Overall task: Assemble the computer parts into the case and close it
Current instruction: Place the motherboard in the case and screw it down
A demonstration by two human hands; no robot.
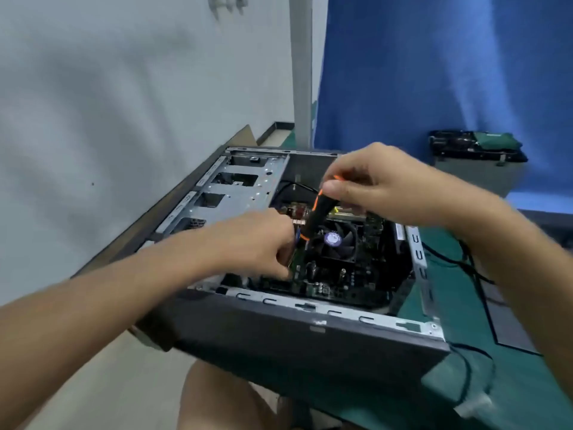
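Observation:
An open dark computer case [297, 339] lies on its side on a green mat. Inside it sits the motherboard [338, 283] with a black CPU fan [336, 240]. My right hand [381, 184] grips the top of a black-and-orange screwdriver [316, 215] that points down into the case beside the fan. My left hand [257, 243] reaches in from the left, its fingers curled near the screwdriver's lower end; what they pinch is hidden. A silver drive cage [235, 187] fills the case's far left part.
A grey wall runs along the left, a blue cloth hangs behind. A second dark case with a green part [477, 147] stands at the back right. Black cables [471, 268] trail over the green mat [521, 395] on the right, next to a flat grey panel [508, 324].

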